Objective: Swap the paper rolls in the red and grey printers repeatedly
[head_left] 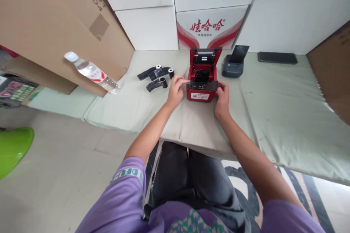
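Note:
A small red label printer (202,86) sits on a pale green padded mat (273,116) with its lid (205,58) standing open, showing a dark bay inside. My left hand (175,89) rests against the printer's left side, fingers reaching toward the top edge. My right hand (222,96) presses on its right front corner. To the left of the printer lie black ribbon rolls (158,76) with loose black film trailing from them.
A grey printer (233,66) with a raised lid stands right of the red one, a dark phone (277,57) beyond it. A water bottle (91,72) leans at the left by cardboard boxes (54,22). White cartons (210,25) line the back. A green stool (13,149) is at far left.

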The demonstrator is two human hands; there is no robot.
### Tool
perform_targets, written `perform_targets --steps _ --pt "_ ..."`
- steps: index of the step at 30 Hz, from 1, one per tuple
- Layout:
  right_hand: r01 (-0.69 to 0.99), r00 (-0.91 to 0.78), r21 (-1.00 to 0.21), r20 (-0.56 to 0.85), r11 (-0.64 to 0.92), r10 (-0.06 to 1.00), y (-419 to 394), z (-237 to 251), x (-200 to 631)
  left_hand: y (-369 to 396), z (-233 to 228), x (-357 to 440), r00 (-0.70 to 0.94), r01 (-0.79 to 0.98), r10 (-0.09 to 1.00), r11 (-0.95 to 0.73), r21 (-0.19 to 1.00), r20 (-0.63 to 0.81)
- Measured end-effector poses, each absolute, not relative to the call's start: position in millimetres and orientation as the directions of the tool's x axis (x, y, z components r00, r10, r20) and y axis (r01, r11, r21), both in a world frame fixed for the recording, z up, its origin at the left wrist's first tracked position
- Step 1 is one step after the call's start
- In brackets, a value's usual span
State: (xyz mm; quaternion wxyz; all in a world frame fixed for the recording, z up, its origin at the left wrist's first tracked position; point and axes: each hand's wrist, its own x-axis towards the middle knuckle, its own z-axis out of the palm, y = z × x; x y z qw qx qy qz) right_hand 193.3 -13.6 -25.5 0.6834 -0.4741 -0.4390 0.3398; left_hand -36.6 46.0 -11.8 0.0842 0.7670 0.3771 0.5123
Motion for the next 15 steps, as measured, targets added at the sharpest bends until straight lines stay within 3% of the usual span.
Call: perform_targets --steps 4,7,11,15 --pt "-0.137 0.399 -0.952 0.202 0.275 0.894 -11 -21 192 52 16 -44 0.209 0.561 0.698 -0.659 0.5 0.685" --pt "-0.149 0.401 -0.954 0.183 0.261 0.898 -10 -19 192 71 46 -41 0.331 0.55 0.726 -0.668 0.502 0.603" --pt "-0.143 0.412 -0.957 0.173 0.251 0.895 -8 -18 192 101 86 -18 0.599 0.569 0.729 -0.679 0.464 0.332" --pt "-0.127 0.409 -0.957 0.19 0.262 0.892 -8 -17 191 118 111 13 0.722 0.659 0.689 -0.711 0.245 0.061"
